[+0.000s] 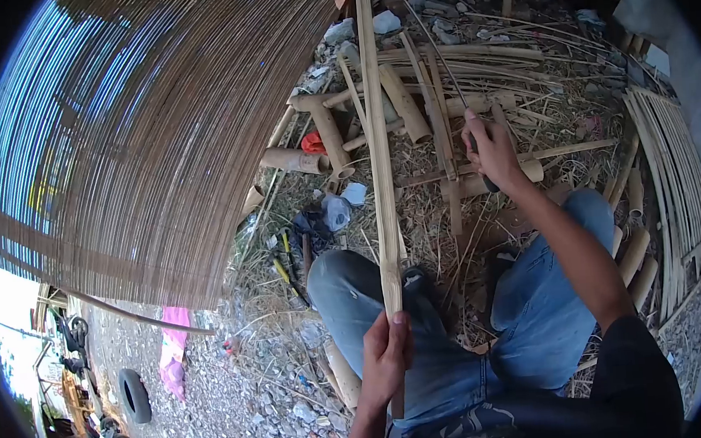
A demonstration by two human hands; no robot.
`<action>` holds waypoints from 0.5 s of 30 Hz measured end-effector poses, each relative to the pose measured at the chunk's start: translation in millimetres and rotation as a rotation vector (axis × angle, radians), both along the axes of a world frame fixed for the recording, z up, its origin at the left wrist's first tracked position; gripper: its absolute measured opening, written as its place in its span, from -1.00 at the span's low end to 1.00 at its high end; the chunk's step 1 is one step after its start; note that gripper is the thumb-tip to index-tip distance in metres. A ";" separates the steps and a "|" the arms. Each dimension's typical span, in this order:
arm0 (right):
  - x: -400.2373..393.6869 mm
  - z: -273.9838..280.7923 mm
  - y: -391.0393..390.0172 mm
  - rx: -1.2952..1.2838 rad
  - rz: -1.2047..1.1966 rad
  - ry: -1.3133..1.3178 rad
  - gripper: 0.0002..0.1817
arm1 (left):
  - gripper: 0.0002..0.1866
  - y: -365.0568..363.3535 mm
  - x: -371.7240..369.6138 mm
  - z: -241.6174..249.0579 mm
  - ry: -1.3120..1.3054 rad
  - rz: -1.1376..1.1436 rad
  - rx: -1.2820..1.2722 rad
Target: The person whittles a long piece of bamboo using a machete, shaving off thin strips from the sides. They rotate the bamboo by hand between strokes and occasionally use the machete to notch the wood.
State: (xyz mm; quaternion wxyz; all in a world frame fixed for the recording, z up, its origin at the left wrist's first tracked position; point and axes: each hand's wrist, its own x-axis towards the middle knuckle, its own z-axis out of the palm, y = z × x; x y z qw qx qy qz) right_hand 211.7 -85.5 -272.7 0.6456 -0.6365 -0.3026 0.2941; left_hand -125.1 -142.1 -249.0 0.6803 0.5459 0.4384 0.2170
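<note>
My left hand [386,356] is closed round the lower end of a long bamboo strip [380,159], which runs straight up to the top edge of the view. To the right, my right hand [492,152] grips the dark handle of a long thin blade [440,55], whose far end points up and left. The blade and the strip are apart at hand height. Both hands are in front of my bent legs, the left one low near my thigh and the right one higher, above cut bamboo pieces [479,182].
Bamboo tubes [329,138] and thin strips [477,52] litter the ground ahead. A slatted screen [139,153] hangs at the left. Yellow-black cutters [286,273] lie by my knee. A tyre [135,396] and pink cloth [174,348] are farther left; slats [670,194] stand right.
</note>
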 end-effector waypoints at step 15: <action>-30.8 25.2 -33.6 0.046 0.098 -1.081 -0.45 | -0.66 82.6 141.6 -6.4 -0.313 -0.141 0.371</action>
